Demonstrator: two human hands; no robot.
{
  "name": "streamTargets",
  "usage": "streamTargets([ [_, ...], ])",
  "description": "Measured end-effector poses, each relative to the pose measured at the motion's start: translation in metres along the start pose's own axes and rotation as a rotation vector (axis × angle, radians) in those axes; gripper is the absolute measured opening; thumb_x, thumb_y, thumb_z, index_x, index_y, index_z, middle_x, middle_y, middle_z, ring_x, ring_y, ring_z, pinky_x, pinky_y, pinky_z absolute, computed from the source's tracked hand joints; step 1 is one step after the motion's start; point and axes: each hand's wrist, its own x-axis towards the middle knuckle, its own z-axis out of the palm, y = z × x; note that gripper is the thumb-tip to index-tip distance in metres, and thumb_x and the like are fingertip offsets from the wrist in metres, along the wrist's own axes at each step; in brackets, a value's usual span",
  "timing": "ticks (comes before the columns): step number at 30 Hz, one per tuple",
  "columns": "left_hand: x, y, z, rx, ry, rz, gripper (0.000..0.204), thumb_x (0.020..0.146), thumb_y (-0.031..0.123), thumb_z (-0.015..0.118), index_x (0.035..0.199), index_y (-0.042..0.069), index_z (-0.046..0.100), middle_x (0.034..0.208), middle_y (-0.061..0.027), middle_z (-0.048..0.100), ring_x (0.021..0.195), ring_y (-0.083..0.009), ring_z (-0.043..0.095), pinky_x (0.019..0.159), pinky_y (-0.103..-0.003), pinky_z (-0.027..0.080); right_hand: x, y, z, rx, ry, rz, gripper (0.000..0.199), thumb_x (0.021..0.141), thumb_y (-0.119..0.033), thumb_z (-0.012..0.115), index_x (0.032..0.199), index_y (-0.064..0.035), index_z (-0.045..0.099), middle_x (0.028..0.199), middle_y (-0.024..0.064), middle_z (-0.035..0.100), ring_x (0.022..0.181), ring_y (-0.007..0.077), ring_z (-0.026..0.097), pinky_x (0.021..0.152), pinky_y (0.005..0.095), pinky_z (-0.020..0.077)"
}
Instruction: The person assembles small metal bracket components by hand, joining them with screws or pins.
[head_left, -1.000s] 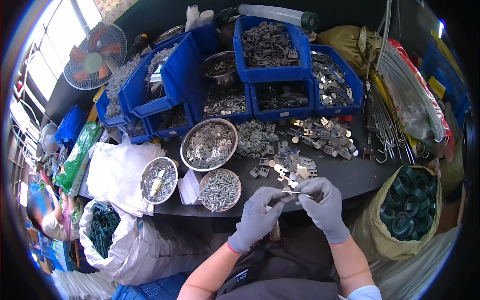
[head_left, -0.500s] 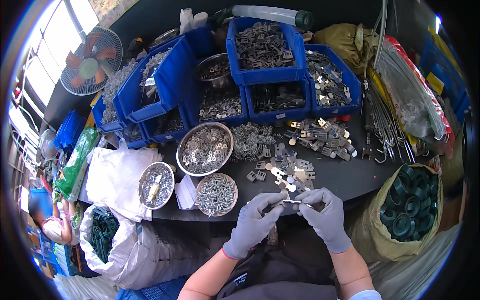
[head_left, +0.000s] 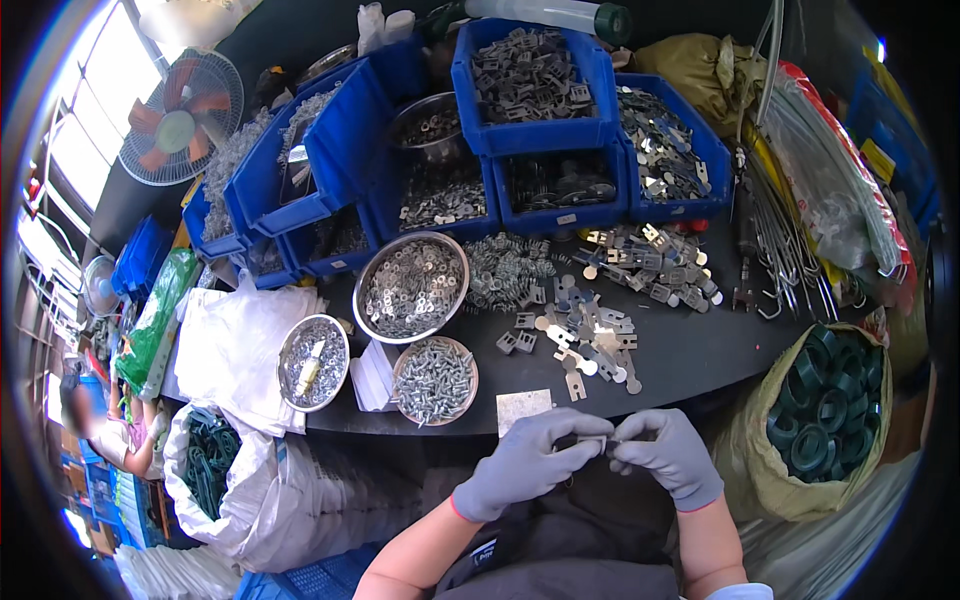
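Observation:
My left hand (head_left: pixel 540 460), in a grey glove, pinches a small flat metal piece (head_left: pixel 594 438) between thumb and fingers, just in front of the table's near edge. My right hand (head_left: pixel 672 455), gloved the same way, meets it from the right with fingertips pinched together at the piece's end. Whether those fingertips hold a second part is hidden. Beyond the hands lie loose flat metal plates (head_left: pixel 594 345), some with a rounded end and some with a forked end. A pale square card (head_left: pixel 524 406) rests at the table edge by my left hand.
Left of the hands stand a bowl of screws (head_left: pixel 434 381), a larger bowl of washers (head_left: pixel 411 287) and a small metal bowl (head_left: pixel 313 362). Springs (head_left: pixel 505 272) are heaped behind. Blue bins (head_left: pixel 545 137) line the back. A sack of green rings (head_left: pixel 826 420) stands right; metal rods (head_left: pixel 790 245) lie nearby.
Both hands have come down toward me, off the table edge, still together at the metal piece. The pale card and the nearest plates, partly covered before, now show.

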Motion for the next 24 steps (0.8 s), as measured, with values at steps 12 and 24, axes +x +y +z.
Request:
streamTargets([
  [12,0.106,-0.041,-0.034,1.387,0.574,-0.062,0.042,0.083,0.035,0.067,0.110,0.006,0.057,0.100,-0.0143,0.060,0.092,-0.0307,0.062,0.076,-0.043,0.052,0.095,-0.004,-0.103,-0.456,0.893,-0.279,0.020,0.084,-0.016,0.067,0.094,0.0008,0.066,0.074,0.0060,0.064,0.059,0.0129,0.061,0.053,0.0255,0.0476],
  [24,0.084,-0.033,-0.040,0.798,0.559,0.227,0.026,0.086,0.020,0.058,0.104,0.003,0.065,0.084,-0.0119,0.067,0.077,-0.0220,0.065,0.068,-0.035,0.050,0.048,0.037,-0.022,-1.381,0.742,-0.652,0.034,0.072,-0.022,0.071,0.102,-0.0067,0.063,0.101,0.0107,0.057,0.098,0.0295,0.054,0.082,0.0429,0.0437],
])
